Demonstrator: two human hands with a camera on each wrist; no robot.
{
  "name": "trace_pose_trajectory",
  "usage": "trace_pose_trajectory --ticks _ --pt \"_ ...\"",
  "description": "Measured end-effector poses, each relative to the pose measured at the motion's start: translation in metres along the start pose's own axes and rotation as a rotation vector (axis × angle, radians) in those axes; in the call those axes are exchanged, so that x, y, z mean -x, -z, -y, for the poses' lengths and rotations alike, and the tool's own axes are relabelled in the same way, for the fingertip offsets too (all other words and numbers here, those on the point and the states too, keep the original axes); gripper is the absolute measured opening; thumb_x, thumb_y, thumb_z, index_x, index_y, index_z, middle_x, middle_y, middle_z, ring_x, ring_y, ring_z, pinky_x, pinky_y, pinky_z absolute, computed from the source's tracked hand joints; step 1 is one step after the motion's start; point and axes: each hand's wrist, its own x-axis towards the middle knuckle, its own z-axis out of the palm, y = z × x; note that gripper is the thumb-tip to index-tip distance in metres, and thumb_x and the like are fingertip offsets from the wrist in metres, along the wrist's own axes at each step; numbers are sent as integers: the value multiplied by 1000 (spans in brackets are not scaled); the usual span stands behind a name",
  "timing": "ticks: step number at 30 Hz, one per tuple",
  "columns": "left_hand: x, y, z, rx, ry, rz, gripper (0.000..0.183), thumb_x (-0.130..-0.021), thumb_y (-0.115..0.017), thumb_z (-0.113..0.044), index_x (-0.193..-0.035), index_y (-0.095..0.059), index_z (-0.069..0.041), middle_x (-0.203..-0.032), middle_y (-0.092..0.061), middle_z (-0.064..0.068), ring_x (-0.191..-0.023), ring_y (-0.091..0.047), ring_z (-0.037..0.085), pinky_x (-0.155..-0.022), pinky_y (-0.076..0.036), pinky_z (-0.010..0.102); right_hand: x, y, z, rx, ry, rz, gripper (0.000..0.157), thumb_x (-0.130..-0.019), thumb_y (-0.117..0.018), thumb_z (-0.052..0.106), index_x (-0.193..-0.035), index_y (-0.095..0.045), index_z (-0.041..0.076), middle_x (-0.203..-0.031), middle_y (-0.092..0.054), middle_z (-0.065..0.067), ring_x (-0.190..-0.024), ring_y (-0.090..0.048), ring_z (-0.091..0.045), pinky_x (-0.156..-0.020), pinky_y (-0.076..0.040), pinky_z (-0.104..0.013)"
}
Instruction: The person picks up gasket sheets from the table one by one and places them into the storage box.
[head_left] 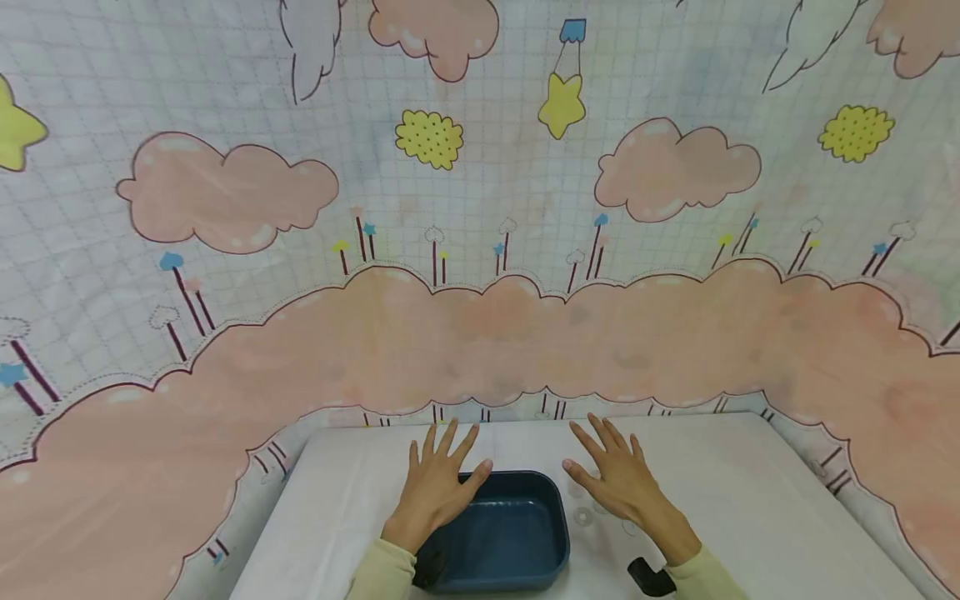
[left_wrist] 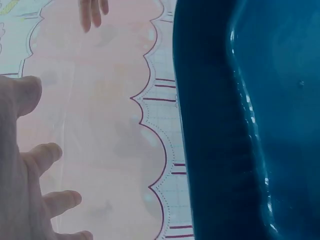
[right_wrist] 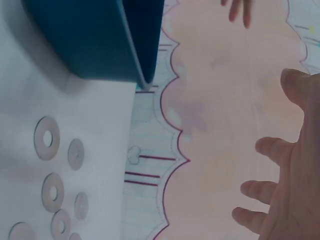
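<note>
A dark blue rectangular tub (head_left: 510,533) stands on the white table, its inside partly visible in the head view. My left hand (head_left: 438,487), fingers spread, is over the tub's left side and holds nothing. To the right of the tub my right hand (head_left: 618,475) is spread in the same way, also holding nothing. Several flat metal washers (right_wrist: 47,138) of differing sizes lie on the table beside the tub, below my right hand. In the head view they look faint, and my right hand and forearm hide some of them.
The white tabletop (head_left: 750,500) ends at a far edge beyond both hands. Behind and around it hangs a cloth printed with clouds (head_left: 232,196) and stars. A black wrist device (head_left: 649,577) sits by the right sleeve.
</note>
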Motion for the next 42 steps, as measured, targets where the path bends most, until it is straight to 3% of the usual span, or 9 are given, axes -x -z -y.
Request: trace_pose_trajectory --ticks 7,14,21,31,34,42 --pt "16 -3 16 9 46 -14 66 -96 -41 -63 -153 -34 -30 -161 -28 11 -148 -20 44 -110 -22 71 9 0 -19 -43 -1 -72 64 -96 -55 47 -150 -41 17 -155 -37 -17 -140 -35 -44 -108 -17 -73" --pt "27 -2 30 70 107 -5 66 -97 -42 -61 -154 -33 -28 -160 -30 13 -146 -23 46 -104 -32 69 17 1 -42 -65 21 -155 60 -97 -58 37 -148 -43 10 -151 -39 -23 -132 -42 -51 -100 -33 -71" --pt "34 -2 39 146 191 44 70 -96 -41 -64 -155 -31 -27 -160 -29 14 -143 -28 47 -86 -44 71 23 -2 -59 -114 -17 -112 61 -99 -55 37 -151 -38 11 -154 -34 -22 -134 -38 -53 -97 -35 -73" --pt "44 -6 52 276 237 -27 65 -96 -57 -44 -151 -39 -15 -149 -43 20 -132 -45 46 -96 -42 66 28 -2 -74 -220 -69 -153 58 -99 -55 30 -149 -37 5 -150 -37 -26 -132 -40 -54 -96 -37 -71" --pt "47 -7 57 325 251 -48 63 -95 -60 -38 -149 -42 -11 -143 -49 20 -126 -53 42 -95 -45 60 30 -4 -81 -256 -90 -168 58 -99 -56 28 -148 -38 3 -149 -38 -28 -132 -39 -54 -99 -35 -71" --pt "55 -9 70 481 300 -66 58 -94 -65 -26 -145 -45 -4 -132 -57 20 -113 -63 38 -88 -53 50 34 -11 -100 -364 -187 -142 60 -100 -56 30 -149 -36 1 -148 -39 -30 -132 -43 -51 -101 -42 -61"
